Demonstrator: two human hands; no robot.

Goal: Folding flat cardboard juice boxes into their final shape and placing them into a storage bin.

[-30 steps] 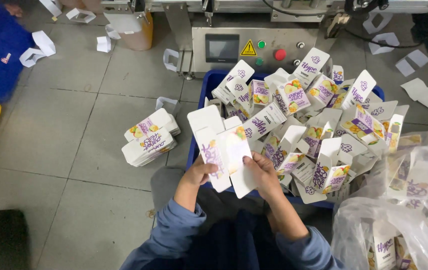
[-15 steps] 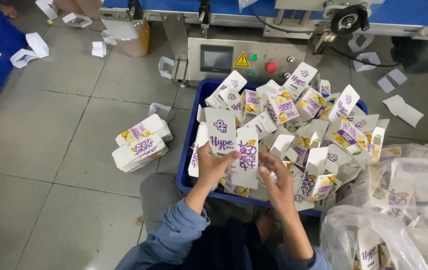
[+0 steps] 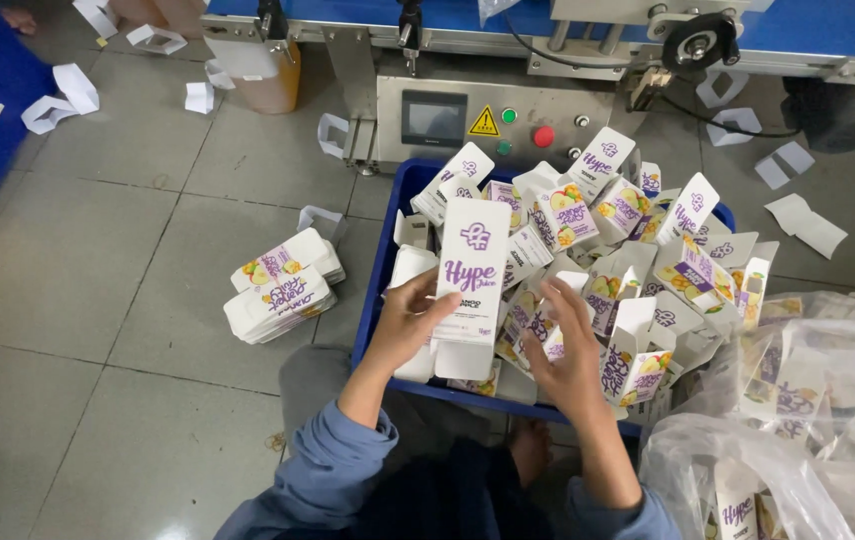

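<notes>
Left hand [image 3: 403,325] has a flat white carton [image 3: 470,285] with purple lettering, held upright over the near-left part of the blue crate [image 3: 373,300]. The fingers [image 3: 426,290] are curled round its left edge, with the thumb lying across the front face near the bottom, so they're pinching the carton. There look to be more flattened cartons stacked behind it in the same grip, but I can't tell how many.

Right hand [image 3: 566,355] is just beside it, to the right, hovering low over the pile of loose cartons [image 3: 638,255] in the crate. Its fingers [image 3: 563,300] are spread and pointing up and away from the body, tips right at the pile, not closed on anything that I can make out.

The crate is heaped with the same white, purple and yellow cartons, lying every which way. On the tiled floor [image 3: 128,410] left of the crate sits a small stack of flattened cartons [image 3: 283,285]. A clear plastic bag [image 3: 798,430] with more cartons sits at the right. Behind the crate is a grey machine panel [image 3: 488,125] with a small screen, a green button and a red button. White scraps lie scattered around the floor.
</notes>
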